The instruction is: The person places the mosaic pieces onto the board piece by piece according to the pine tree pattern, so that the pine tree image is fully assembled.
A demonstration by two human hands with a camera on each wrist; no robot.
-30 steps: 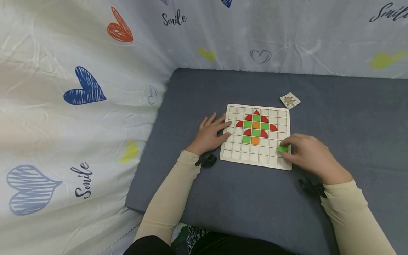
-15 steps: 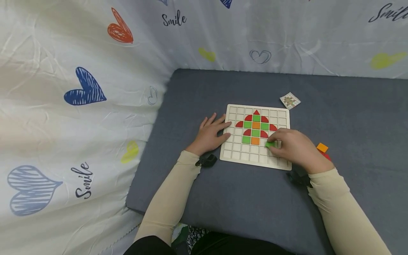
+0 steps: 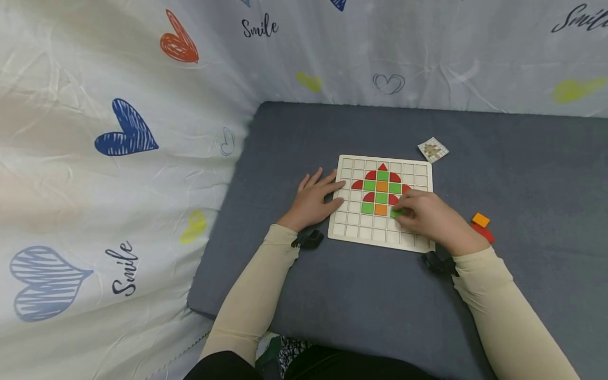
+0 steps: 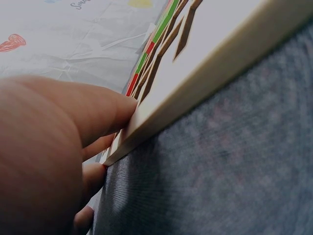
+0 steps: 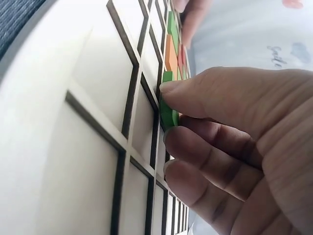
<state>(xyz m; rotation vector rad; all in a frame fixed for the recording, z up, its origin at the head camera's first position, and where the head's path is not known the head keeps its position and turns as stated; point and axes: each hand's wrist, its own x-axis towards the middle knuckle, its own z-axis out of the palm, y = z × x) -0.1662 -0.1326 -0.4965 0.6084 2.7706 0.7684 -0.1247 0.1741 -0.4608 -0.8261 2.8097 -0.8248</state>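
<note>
A pale wooden grid board (image 3: 351, 230) lies on the table, with red, green and orange tiles set in its squares. My right hand (image 3: 424, 217) pinches a green square tile (image 5: 168, 110) between thumb and fingers, right at the square beside the orange tile (image 3: 380, 209) in the lowest filled row. In the right wrist view the tile stands slightly tilted at the grid. My left hand (image 3: 311, 201) rests with spread fingers at the board's left edge, thumb and index finger on the rim; the left wrist view shows a fingertip (image 4: 128, 110) against that rim.
To the right of the board lie an orange tile (image 3: 481, 219) and red pieces (image 3: 483, 233). A small patterned card (image 3: 433, 150) sits beyond the board's far right corner. The grey table (image 3: 361, 295) meets a white printed curtain (image 3: 190, 132) at the back and left.
My right hand has moved left across the board with the green tile, from the right edge to beside the orange tile. Loose orange and red pieces came into view. The left hand stays put.
</note>
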